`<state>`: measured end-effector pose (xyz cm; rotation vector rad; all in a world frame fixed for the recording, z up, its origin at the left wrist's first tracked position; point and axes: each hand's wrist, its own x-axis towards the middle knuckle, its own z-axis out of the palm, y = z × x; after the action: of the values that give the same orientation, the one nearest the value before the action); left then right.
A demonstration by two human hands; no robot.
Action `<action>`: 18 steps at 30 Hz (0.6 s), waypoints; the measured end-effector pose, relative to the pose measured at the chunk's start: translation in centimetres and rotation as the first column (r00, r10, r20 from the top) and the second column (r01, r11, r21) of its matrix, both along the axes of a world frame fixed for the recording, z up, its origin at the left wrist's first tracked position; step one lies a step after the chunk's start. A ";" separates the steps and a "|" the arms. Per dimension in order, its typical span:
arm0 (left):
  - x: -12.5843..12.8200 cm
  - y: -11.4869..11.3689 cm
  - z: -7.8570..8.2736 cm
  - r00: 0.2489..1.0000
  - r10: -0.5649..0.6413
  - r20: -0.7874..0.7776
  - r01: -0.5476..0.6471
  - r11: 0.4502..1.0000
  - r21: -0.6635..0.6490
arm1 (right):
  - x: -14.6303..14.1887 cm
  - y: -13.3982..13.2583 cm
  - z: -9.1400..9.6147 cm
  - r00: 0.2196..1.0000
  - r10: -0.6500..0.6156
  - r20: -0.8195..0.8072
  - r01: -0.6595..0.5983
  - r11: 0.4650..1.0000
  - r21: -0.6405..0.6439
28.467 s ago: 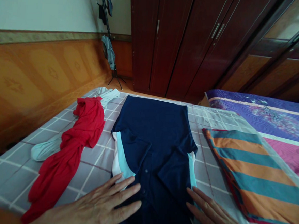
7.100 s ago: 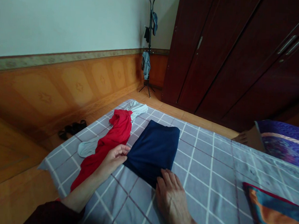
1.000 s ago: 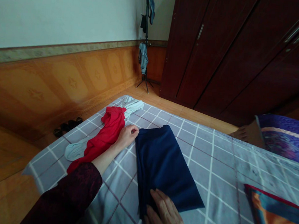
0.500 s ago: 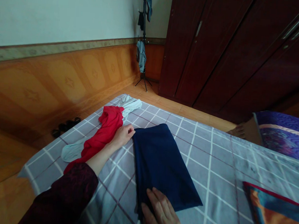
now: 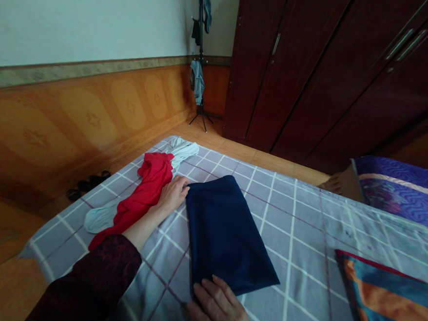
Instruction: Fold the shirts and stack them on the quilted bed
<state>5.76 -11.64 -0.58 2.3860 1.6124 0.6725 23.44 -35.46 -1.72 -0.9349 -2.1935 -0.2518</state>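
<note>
A folded navy blue cloth (image 5: 227,235) lies flat on the checked bedsheet (image 5: 279,219). My left hand (image 5: 173,194) is closed, thumb and fingertips pinched at the cloth's far left corner. At its near left corner rests my right hand (image 5: 222,305), fingers stretched over the near edge and thumb apart at the side. The lower part of this hand is cut off by the frame. Beside my left wrist lies a crumpled red garment (image 5: 144,190), with a pale blue garment (image 5: 183,148) showing past its far end and left side.
An orange and blue striped cloth (image 5: 391,295) lies at the right. Past the bed are a purple patterned cover (image 5: 398,193), a person's foot (image 5: 331,183), a dark red wardrobe (image 5: 296,78) and a coat rack (image 5: 200,47). Dark footwear (image 5: 88,183) sits on the floor.
The cloth's left side looks straighter, with fewer loose layers showing. My right hand has shifted slightly left and its fingers lie flatter. The whole view has turned a little to the right.
</note>
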 end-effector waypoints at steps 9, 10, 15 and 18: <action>4.3 -5.5 1.6 0.865 -0.456 -0.210 0.478 0.876 0.068 | 0.5 -1.0 0.1 0.991 -0.119 0.064 0.129 0.977 -0.168; 4.4 -5.5 1.5 0.866 -0.444 -0.229 0.466 0.884 0.050 | 0.4 -1.1 -0.2 0.994 -0.089 0.064 0.098 0.984 -0.150; 5.8 -5.6 3.1 0.873 -0.443 -0.202 0.465 0.882 0.075 | 0.7 -0.7 0.8 0.993 -0.015 0.117 0.042 0.972 -0.232; 8.6 -6.3 3.5 0.792 -0.561 -0.239 0.591 0.804 0.071 | 1.3 -0.4 1.0 0.986 -0.050 0.159 0.105 0.928 -0.358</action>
<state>14.39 -17.98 2.94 2.9191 0.7981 0.4317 24.70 -35.83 -0.72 -1.2425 -2.3904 0.0598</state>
